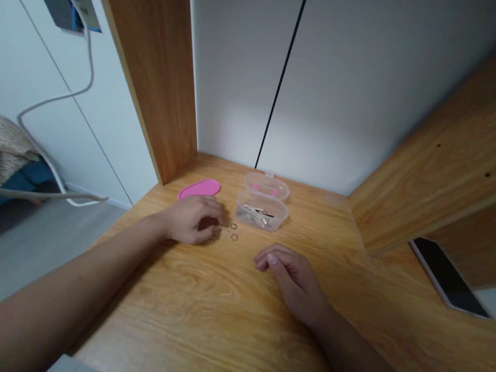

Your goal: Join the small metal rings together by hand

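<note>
My left hand (196, 219) is low over the wooden table, fingers bent and the thumb apart from them. Beside its fingertips lie small dark rings (234, 237), perhaps hair ties, and some pale ones partly under the hand. A pink oval lid or tray (199, 189) lies just behind that hand. Further back stands a clear plastic box (276, 221), its lid raised, with slim metal pieces and small clear items inside. My right hand (286, 272) rests on the table to the right, fingers curled and thumb against them; whatever it may hold is hidden.
A dark-screened phone (449, 275) lies at the right by a wooden panel (447, 160). White panels close off the back, and a wooden post (155, 60) rises at the left. A white cable (90, 63) hangs beyond the table's left edge.
</note>
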A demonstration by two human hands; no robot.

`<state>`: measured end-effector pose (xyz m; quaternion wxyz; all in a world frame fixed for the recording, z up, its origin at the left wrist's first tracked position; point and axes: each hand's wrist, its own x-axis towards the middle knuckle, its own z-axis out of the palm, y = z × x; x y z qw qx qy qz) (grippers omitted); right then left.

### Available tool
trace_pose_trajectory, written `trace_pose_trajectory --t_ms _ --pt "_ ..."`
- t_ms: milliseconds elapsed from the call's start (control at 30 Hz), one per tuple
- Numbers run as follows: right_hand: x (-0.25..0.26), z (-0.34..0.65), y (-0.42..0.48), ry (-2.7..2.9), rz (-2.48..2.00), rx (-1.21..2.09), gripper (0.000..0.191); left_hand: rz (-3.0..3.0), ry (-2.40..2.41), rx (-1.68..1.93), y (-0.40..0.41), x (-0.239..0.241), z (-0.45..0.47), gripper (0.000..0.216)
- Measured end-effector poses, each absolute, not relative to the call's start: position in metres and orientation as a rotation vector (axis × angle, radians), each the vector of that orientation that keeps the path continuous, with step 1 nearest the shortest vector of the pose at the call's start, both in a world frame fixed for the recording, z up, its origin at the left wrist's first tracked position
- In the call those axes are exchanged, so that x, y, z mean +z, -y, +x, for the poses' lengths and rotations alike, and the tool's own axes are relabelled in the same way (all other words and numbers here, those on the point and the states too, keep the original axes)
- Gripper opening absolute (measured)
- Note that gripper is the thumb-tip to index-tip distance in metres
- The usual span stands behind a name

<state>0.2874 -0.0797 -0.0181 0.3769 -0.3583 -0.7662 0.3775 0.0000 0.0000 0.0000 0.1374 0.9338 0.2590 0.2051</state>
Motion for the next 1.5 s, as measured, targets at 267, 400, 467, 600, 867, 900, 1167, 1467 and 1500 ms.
trace_pose_trajectory --t_ms 267,400,467,600,867,900,1167,1467,1500 --pt "-0.019 0.287 0.08 1.961 -0.917 0.969 0.037 2.667 -0.818 0.33 0.003 0.008 -0.006 0.015" --pt "-0.018 0.287 0.079 1.966 -0.917 0.957 0.037 2.627 -0.826 0.389 0.002 0.003 -0.002 0.013" --pt "-0.018 0.287 0.078 1.971 -0.919 0.953 0.036 2.6 -0.83 0.432 0.003 0.001 0.002 0.016" --pt "-0.018 0.287 0.078 1.974 -0.918 0.957 0.036 2.546 -0.773 0.498 0.003 -0.002 0.007 0.026" --pt "-0.019 0.287 0.079 1.972 -0.92 0.959 0.037 2.581 -0.877 0.569 -0.001 -0.007 0.001 0.02" --pt "-0.018 0.287 0.079 1.975 -0.922 0.96 0.037 2.593 -0.86 0.562 -0.001 -0.008 0.001 0.023" --pt "-0.017 0.287 0.079 1.979 -0.928 0.957 0.037 2.614 -0.849 0.575 0.001 -0.006 0.004 0.008" --pt "-0.017 0.287 0.08 1.983 -0.935 0.962 0.035 2.651 -0.897 0.565 0.0 -0.007 0.005 0.006" --pt "-0.018 0.287 0.08 1.986 -0.937 0.957 0.035 2.651 -0.895 0.57 0.0 -0.007 0.005 0.006"
